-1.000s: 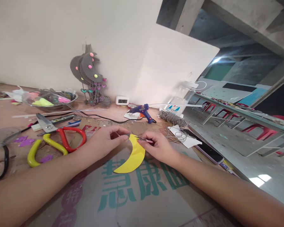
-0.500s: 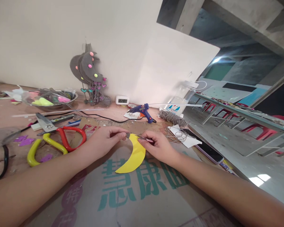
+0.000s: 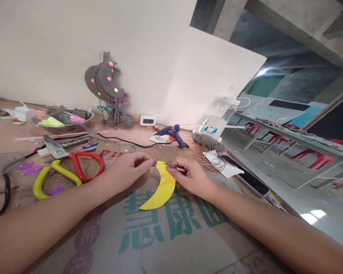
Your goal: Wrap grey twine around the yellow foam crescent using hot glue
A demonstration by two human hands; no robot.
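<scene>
A yellow crescent moon cutout [image 3: 163, 189] stands out over the printed cardboard, its lower tip pointing left. My left hand [image 3: 130, 170] is closed in a pinch at the crescent's upper tip, where a small grey bit shows by the fingertips. On the other side, my right hand [image 3: 190, 176] is closed around a slim dark metal tool [image 3: 174, 166], whose exact kind I cannot make out. The right thumb lies against the crescent's upper right edge. Both hands are close together, with the crescent's top between them.
Beyond the hands lie a blue glue gun [image 3: 174, 134], a ball of grey twine [image 3: 208, 141] and a small digital clock [image 3: 148, 120]. Large scissors [image 3: 87, 167] with red and yellow handles lie left. Grey moon ornaments [image 3: 107, 82] stand by the wall; a phone [image 3: 253, 180] rests right.
My left fingertips have drawn very slightly left, away from the crescent's tip. The right hand and the crescent look almost unmoved.
</scene>
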